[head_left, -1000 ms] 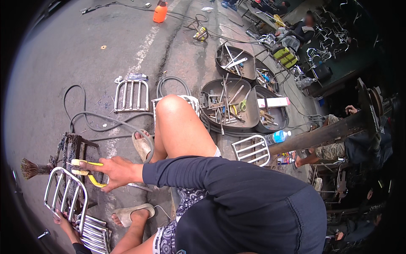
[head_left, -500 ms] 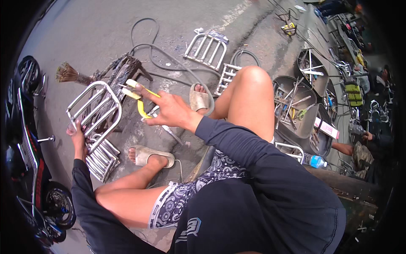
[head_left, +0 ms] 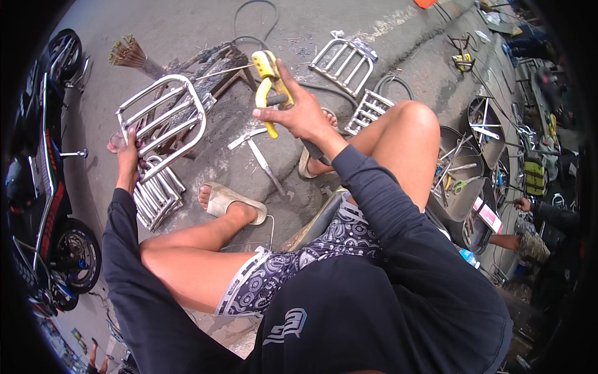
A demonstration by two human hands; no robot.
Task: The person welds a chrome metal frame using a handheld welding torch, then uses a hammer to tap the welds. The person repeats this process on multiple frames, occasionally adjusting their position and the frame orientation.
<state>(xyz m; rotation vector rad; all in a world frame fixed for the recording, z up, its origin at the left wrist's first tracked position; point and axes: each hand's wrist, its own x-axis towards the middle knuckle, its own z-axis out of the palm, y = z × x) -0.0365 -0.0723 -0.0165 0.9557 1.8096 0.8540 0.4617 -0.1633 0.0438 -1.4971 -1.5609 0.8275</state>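
My left hand [head_left: 129, 159] grips the lower left edge of a silver barred metal rack [head_left: 198, 115], holding it tilted against a rough dark stand [head_left: 218, 67]. A small pinkish, clear piece [head_left: 116, 142] shows beside those fingers; I cannot tell whether they hold it. My right hand [head_left: 304, 113] is closed round a yellow welding electrode holder [head_left: 266, 65], up and to the right of the rack. From its jaws a thin welding rod [head_left: 223, 73] points left toward the stand, above the rack's right corner. A stack of similar racks [head_left: 159, 196] lies below the left hand.
A bundle of rods [head_left: 134, 53] stands at the upper left. On the ground lie a hammer-like metal tool [head_left: 265, 165] and two more racks [head_left: 342, 65]. Tool-filled trays [head_left: 458, 202] are to the right, near another person's hand [head_left: 522, 204]. A motorcycle [head_left: 47, 168] stands at left.
My right hand has moved up and away from the rack with the electrode holder. The welding rod now shows clearly in its jaws. My left hand keeps its grip, and the whole view has shifted.
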